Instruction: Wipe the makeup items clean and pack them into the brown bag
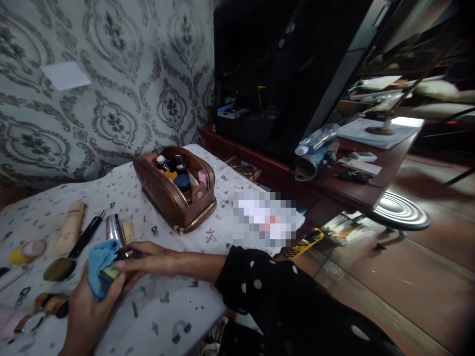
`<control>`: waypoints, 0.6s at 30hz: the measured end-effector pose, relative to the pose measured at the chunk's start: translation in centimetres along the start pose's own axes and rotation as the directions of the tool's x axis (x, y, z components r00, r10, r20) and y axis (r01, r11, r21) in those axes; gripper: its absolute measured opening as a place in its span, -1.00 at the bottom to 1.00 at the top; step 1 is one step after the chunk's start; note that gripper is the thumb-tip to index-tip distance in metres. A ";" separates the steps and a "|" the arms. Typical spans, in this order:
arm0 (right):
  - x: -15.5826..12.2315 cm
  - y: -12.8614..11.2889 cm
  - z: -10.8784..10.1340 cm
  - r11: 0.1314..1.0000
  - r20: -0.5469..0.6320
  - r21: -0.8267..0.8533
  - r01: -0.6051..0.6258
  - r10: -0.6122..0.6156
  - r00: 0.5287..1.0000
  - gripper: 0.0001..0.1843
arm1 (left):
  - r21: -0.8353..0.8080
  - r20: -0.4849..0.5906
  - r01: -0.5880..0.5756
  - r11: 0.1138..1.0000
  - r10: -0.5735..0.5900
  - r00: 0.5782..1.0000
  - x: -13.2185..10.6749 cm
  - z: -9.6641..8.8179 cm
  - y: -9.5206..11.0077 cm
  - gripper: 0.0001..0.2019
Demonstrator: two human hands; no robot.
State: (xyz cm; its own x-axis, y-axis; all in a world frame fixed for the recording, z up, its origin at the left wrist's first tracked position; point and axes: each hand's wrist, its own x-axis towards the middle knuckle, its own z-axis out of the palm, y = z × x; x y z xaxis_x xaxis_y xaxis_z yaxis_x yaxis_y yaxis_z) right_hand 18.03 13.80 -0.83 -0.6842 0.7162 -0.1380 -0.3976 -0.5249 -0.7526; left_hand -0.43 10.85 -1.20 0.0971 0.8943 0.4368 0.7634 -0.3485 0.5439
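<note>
holding a blue cloth (101,264) in the left hand (91,301)

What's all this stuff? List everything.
Cover: 1, white, lower left
Bag: 1, brown, on cover
Cosmetics: several, mixed, in bag
Cloth: 1, blue, in left hand
Small object: 1, green, by cloth
Metallic container: 1, silver, beyond cloth
Tubes: 2, beige, near metallic container
Brush: 1, black, left
Small items: 3+, mixed, far left
Pixelated item: 1, white, right of bag
Screen: 1, black, behind
Stand: 1, brown, under screen
Wall: 1, grey, upper left
Clutter: uncountable, mixed, right
Sleeve: 1, black, right
Left hand: 1, holding cloth
Right hand: 1, at small object
</note>
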 end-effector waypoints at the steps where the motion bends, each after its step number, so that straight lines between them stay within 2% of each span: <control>1: -0.1 -0.1 0.1 1.000 0.006 -0.009 -0.013 0.013 1.000 -0.10 | -0.032 0.008 0.007 0.999 -0.007 1.000 0.0 -0.2 -0.1 -0.56; 6: -0.6 -0.9 0.4 0.990 -0.017 -0.141 -0.007 0.004 1.000 -0.14 | -0.113 -0.013 0.087 0.990 -0.089 0.996 0.1 -0.6 -0.7 -0.61; 10: -0.6 -0.8 0.4 0.990 -0.032 -0.140 0.021 -0.025 0.999 -0.14 | -0.146 0.033 0.167 0.975 -0.164 0.986 0.1 -0.5 -0.9 -0.67; 16: -0.3 -0.3 0.5 0.992 -0.034 -0.120 0.036 -0.041 0.999 -0.14 | -0.104 -0.012 0.162 0.981 -0.164 0.986 0.3 -0.8 0.6 -0.64; 18: -0.3 -0.1 0.6 0.993 -0.043 -0.114 0.041 -0.047 0.998 -0.12 | -0.095 0.003 0.174 0.980 -0.175 0.985 0.5 -0.9 1.0 -0.65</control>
State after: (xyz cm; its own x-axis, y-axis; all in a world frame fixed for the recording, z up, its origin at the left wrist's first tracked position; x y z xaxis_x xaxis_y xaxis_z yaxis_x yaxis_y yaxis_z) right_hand 17.88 13.41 -0.31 -0.6381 0.7589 -0.1302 -0.3533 -0.4389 -0.8262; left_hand -0.18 10.65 0.20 -0.0359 0.9423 0.3328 0.7045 -0.2123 0.6772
